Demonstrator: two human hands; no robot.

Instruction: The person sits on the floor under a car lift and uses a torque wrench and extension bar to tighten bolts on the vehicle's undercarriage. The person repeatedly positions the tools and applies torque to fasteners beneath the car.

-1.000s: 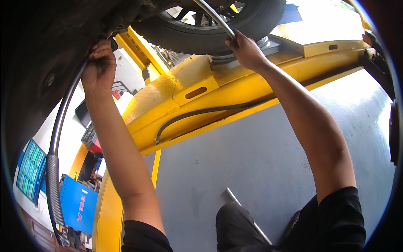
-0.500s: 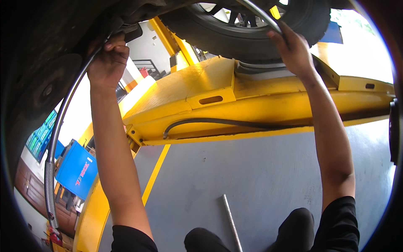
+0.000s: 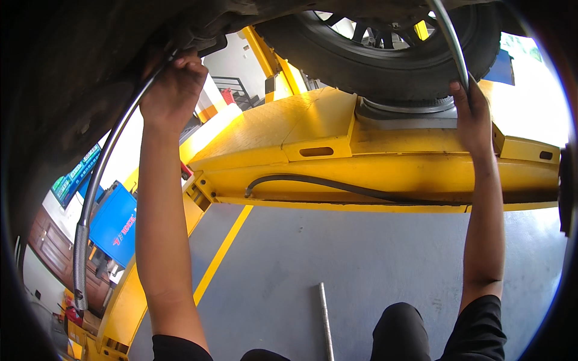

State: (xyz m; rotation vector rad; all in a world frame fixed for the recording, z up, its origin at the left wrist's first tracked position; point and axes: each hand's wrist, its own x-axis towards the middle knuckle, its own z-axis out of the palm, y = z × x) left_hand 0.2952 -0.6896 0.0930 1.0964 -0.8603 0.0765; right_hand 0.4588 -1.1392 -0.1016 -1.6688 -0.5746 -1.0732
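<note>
Overhead, at the dark underside of a vehicle (image 3: 78,66), my left hand (image 3: 174,90) is raised with its fingers curled round the upper end of a long steel bar with a knurled grip (image 3: 81,259). The bar slants down to the left, its grip end hanging free outside my forearm. What its upper end meets is hidden in shadow. My right hand (image 3: 474,117) is closed round the lower end of a smooth metal rod (image 3: 450,39), in front of the tire (image 3: 367,75). That rod runs up out of the picture.
The tire rests over a round plate on a yellow lift platform (image 3: 373,171), with a black hose (image 3: 325,180) along its side. A metal pipe (image 3: 326,319) lies on the grey floor near my knees. At left stands a blue cabinet (image 3: 117,222).
My right hand and its rod have moved right and down relative to the tire. My left hand keeps its hold on the knurled bar. The whole view has shifted slightly.
</note>
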